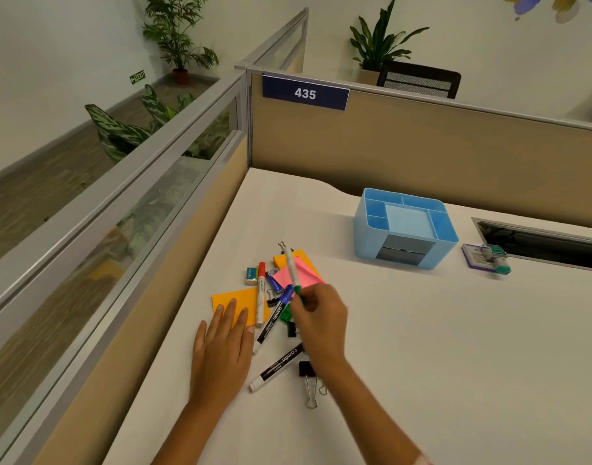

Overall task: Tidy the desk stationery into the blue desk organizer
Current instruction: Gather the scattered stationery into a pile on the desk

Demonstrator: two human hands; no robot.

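**Green-capped marker in hand, organizer waiting well off to the right**

Your right hand (318, 317) has a narrow grip on the green-capped marker (292, 270), fingers and thumb pinched round its cap end, with the white barrel standing clear of the pile. Expect it to handle as a light, stiff plastic stick with a smooth and probably slippery barrel, so hold firmly but without squeezing hard. You are holding near one end, so the far tip can swing; a hold nearer the middle would steady it, I judge.

Its long axis runs away from you, leaning slightly left, green cap toward you and the plain end pointing at the far partition, above the pink sticky notes (296, 275) and the orange pad (296, 258) behind them. To drop it upright you will likely need to turn it toward vertical.

Your left hand (222, 347) lies flat on the table (455, 364), fingers straight, fingertips resting on the near orange sticky pad (236, 302); it holds nothing.

The blue desk organizer (403, 226) stands well apart from the pile, to the right and farther back, its compartments showing nothing inside. The narrow slots along its back and sides look the better fit for a marker than the wide middle tray.

Left on the table are the red-capped marker (261, 293), the blue-capped marker (273, 317), a black marker (276, 369), an eraser (251, 276) and binder clips (309, 380).
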